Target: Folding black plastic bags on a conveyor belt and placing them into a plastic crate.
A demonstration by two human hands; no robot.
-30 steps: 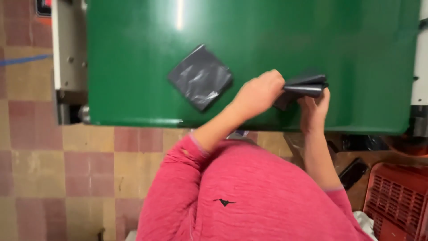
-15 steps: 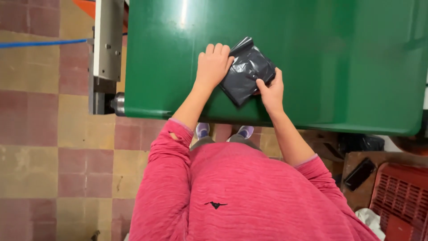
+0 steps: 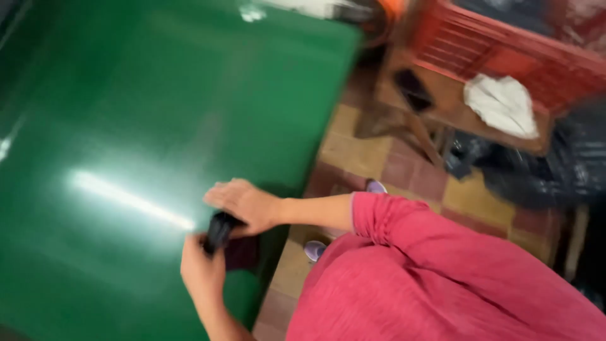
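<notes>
Both hands are working a small black plastic bag (image 3: 219,232) at the near edge of the green bench (image 3: 126,126). The left hand (image 3: 202,271) is closing around the bag's lower end, while the right hand (image 3: 243,202) is lying flat across its top, fingers extended and pressing down. The picture is blurring (the head is turning), so the fold lines are hard to read. Pressing evenly and keeping the bundle on the bench, not over the tiled floor (image 3: 379,158), would likely be keeping it compact.
</notes>
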